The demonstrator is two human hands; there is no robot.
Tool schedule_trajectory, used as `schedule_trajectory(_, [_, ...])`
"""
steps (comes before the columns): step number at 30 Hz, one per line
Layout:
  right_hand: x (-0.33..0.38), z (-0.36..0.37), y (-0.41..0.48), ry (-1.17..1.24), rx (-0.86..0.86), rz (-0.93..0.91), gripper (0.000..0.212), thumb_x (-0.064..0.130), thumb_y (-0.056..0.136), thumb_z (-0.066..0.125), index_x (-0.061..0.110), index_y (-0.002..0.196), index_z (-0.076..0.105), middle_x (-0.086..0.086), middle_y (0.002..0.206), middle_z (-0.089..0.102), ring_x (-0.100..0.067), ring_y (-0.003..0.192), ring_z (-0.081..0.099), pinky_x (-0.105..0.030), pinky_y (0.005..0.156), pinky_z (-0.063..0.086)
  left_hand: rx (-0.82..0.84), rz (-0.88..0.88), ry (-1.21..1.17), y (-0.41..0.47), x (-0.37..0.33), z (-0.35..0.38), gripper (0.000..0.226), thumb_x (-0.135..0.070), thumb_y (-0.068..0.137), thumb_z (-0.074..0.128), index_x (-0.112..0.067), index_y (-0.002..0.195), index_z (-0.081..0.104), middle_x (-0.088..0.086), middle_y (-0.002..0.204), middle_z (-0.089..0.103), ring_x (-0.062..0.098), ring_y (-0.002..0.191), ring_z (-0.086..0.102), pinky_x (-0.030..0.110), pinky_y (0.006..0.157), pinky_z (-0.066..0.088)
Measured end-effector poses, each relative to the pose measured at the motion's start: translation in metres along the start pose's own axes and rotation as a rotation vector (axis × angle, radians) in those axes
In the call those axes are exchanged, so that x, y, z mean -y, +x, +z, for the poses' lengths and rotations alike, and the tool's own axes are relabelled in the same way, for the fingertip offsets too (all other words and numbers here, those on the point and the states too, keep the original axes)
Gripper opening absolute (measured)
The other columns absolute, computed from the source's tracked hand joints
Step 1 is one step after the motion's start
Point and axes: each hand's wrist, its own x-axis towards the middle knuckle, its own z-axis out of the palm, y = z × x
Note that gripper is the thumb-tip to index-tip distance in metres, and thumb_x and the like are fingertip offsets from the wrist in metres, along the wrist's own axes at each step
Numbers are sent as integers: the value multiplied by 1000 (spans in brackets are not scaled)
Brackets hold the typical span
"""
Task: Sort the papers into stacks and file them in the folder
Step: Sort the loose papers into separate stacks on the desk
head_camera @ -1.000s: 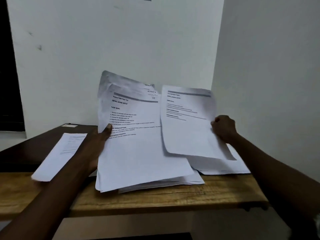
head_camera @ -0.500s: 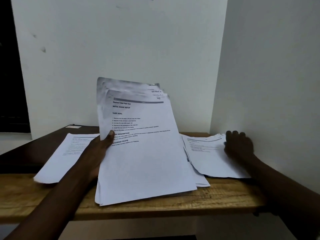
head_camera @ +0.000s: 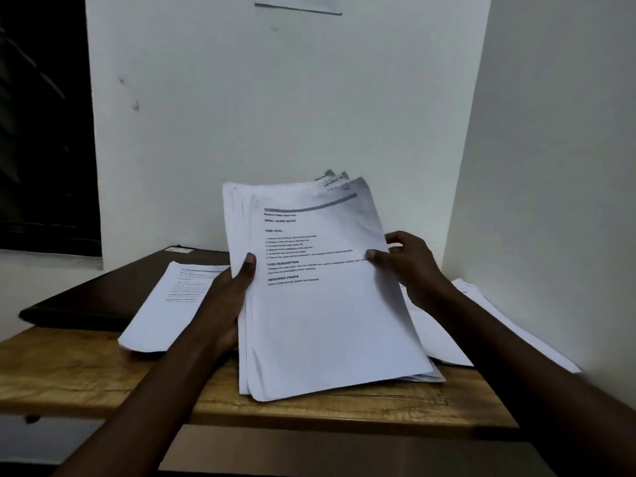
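1. Head view: the left hand [head_camera: 234, 297] gripped the paper bundle [head_camera: 327, 311] at its left edge, thumb on the front sheet, fingers hidden behind.
2. The right hand [head_camera: 409, 266] pinched the bundle's right edge, thumb on the front, fingers curled behind. I couldn't tell whether it held only the top sheet or more.
3. The bundle was tilted up toward the camera, with its sheets fanned unevenly at the top right corner and along the bottom. Its lower edge sat down at the wooden table [head_camera: 86, 373], near the front edge.
4. The top sheet was printed. The headings "TASK GOAL" and "TASK DESCRIPTION" were readable and the body text was blurred.
5. The left stack [head_camera: 168, 311] lay flat left of the bundle, its far part over the dark folder [head_camera: 103, 297] and its near part on the wood.
6. The right stack [head_camera: 481, 325] lay flat by the right wall, partly behind the right forearm, edges splayed.
7. The folder lay flat at the back left of the table, with a small label near its far edge.
8. The bottom of a wall sheet [head_camera: 299, 3] showed at the top of the frame.
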Motion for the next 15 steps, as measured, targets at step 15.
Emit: schedule_trajectory(15, [-34,-132,30,-653,-509,-5,16,6,88,58,-2,99,66,-26,98,66,-39,94,61,-33,74,41,-105,43,123,6,5,-2,17,-20,101,53,-12,105,67,3,92,77,18,77,75,32,67,62])
